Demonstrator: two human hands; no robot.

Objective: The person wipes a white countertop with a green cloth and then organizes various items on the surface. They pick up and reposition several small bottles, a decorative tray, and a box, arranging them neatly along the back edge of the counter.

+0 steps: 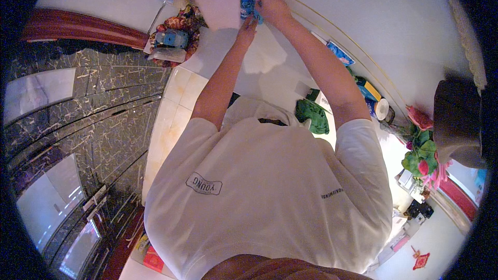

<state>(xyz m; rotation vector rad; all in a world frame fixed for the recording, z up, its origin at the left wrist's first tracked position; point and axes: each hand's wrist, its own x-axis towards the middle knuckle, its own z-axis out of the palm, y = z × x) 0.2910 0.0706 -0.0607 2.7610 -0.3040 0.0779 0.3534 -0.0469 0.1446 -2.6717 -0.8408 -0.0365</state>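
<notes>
Both arms reach away from me toward the far top of the view. There a small blue bottle [246, 4] stands beside a white vertical wall edge [223, 2]. My left hand [246, 33] is just below it, its fingers against a light-blue item [258, 17] that they partly hide. Curled close to the right of the bottle is my right hand [275, 9]. Its fingertips meet near the light-blue item, and whether they grip anything is too small to tell. A pale surface [268, 46] lies under my forearms.
On the left, a toy-like blue object [171, 39] rests among reddish items beside a dark marble-patterned wall [116, 85]. Along the right stand a blue packet [340, 52], a white-ended roll [382, 109] and pink artificial flowers [423, 167]. A green bag [312, 116] lies near my right arm.
</notes>
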